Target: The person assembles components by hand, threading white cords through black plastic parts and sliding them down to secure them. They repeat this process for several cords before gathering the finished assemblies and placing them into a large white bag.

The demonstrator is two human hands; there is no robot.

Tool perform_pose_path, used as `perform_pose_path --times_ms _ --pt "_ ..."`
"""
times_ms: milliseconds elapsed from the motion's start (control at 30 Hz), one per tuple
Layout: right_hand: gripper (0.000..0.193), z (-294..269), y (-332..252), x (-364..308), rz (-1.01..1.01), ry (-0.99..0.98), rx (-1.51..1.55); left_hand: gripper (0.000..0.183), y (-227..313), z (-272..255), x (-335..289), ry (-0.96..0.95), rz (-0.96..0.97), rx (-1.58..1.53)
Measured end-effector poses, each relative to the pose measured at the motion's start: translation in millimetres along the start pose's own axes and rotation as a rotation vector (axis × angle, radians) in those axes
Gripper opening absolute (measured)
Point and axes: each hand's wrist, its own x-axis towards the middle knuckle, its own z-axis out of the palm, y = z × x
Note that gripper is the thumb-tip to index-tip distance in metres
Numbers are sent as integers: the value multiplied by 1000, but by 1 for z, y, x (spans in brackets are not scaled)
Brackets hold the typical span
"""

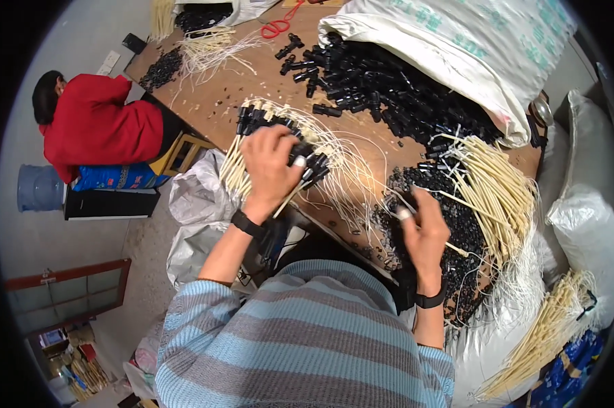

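Far to my left a person in a red top (96,122) sits by the table's far corner, with a blue water jug (38,187) on the floor beside them; their hands are hidden from me.

My left hand (271,163) is clamped around a bundle of thin cream tubes (233,166), each tipped with a black plastic fitting (313,166). The fingers are wrapped shut on the bundle, and the black tips fan out above and to the right of the fist. The bundle hangs over the near edge of the wooden table (232,88), with loose thin tubes trailing from it across the wood towards my other hand.

My right hand (422,228) sits lower and to the right, over a heap of small black parts (466,231). Its thumb and fingers are pinched together on something small and a thin pale tube; I cannot tell exactly what the piece is.

Beyond both hands, a big pile of black fittings (381,85) spills out of a white woven sack (470,47). Just right of my right hand lies a thick sheaf of cream tubes (500,187) across the black parts. Red scissors (274,27) lie at the table's far end.
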Motion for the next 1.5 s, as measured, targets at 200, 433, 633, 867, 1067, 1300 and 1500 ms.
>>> perform_pose_path --times_ms 200,433,633,867,1067,1300,1500 --pt "25 -20 27 -10 35 -82 -207 39 51 36 16 -62 118 -293" --pt "21 -68 44 -31 133 -151 -498 30 103 144 69 -137 125 -297" --pt "17 -63 64 -33 107 -92 -488 34 90 153 51 -375 149 -604" --pt "8 -70 47 -24 206 -27 -199 30 101 122 39 -413 216 -570" --pt "19 -62 51 -35 130 95 -113 31 101 102 36 -528 79 -742" --pt "18 -57 40 -35 208 59 -63 27 99 96 35 -707 -694 -1653" --pt "18 -49 36 -32 247 36 -19 24 100 98 21 -560 -767 -1614"
